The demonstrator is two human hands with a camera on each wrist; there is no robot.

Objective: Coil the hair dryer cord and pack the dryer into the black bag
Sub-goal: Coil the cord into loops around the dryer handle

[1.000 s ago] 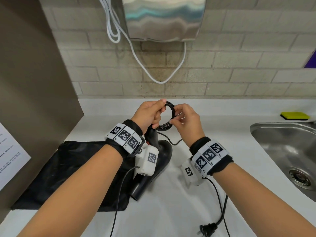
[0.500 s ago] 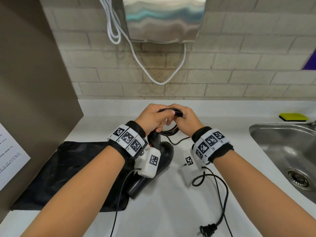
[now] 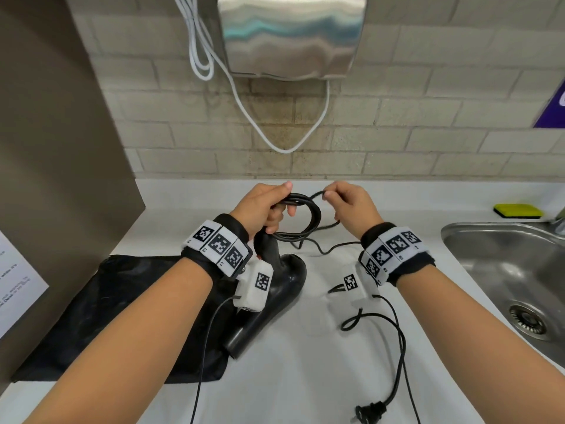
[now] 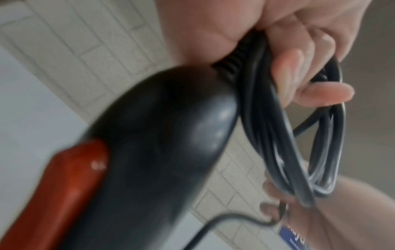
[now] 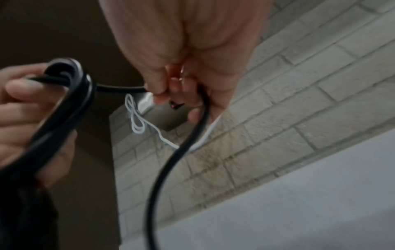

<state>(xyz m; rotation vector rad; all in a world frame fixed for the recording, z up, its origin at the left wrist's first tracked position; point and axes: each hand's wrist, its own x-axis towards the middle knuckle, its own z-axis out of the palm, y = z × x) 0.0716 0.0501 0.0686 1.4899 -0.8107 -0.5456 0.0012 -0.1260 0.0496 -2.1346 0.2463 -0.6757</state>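
The black hair dryer [image 3: 276,296] lies on the white counter, nozzle toward me, partly over the flat black bag [image 3: 122,316]. Its handle [image 4: 153,152] with a red switch shows close up in the left wrist view. My left hand [image 3: 264,206] grips several loops of the black cord [image 3: 310,215] above the handle. My right hand [image 3: 345,203] pinches the free run of cord [image 5: 171,169] just right of the coil. The rest of the cord trails down the counter to the plug [image 3: 368,413] near the front edge.
A steel sink [image 3: 513,280] lies at the right, with a yellow sponge [image 3: 518,211] behind it. A metal hand dryer [image 3: 290,35] with a white cable [image 3: 244,108] hangs on the brick wall. A brown partition [image 3: 55,148] stands at the left.
My hands have drawn apart again. The right hand has slid out along the cord, and slack near the plug has been pulled up toward the coil.
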